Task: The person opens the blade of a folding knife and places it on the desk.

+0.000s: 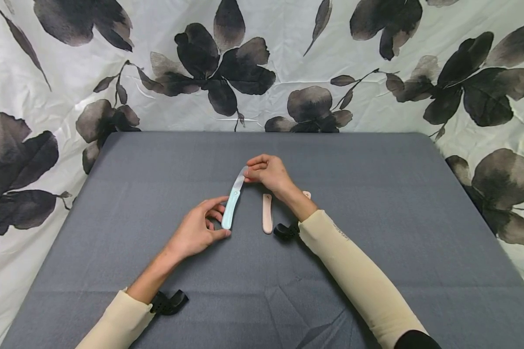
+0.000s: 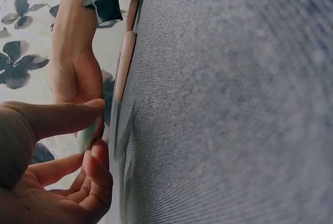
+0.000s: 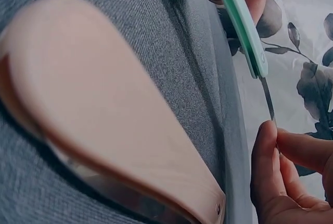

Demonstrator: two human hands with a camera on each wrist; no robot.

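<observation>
A folding knife (image 1: 230, 208) with a mint-green handle stands unfolded above the table, its silvery blade pointing up and away. My right hand (image 1: 268, 173) pinches the blade near its tip between thumb and fingers, as the right wrist view also shows. Beside the handle is my left hand (image 1: 200, 228), its fingers loosely bent at the handle's left side and its thumb just below the handle's end. In the left wrist view a gap separates thumb and fingers, with part of the green handle (image 2: 87, 136) seen between them. Whether the left fingertips touch it is hard to tell.
A folded pale-pink knife (image 1: 267, 214) lies on the grey cloth-covered table (image 1: 157, 169), right of the mint one; close up it fills much of the right wrist view. Another pink piece (image 1: 307, 194) lies partly hidden behind the right forearm. Floral fabric (image 1: 288, 58) hangs behind.
</observation>
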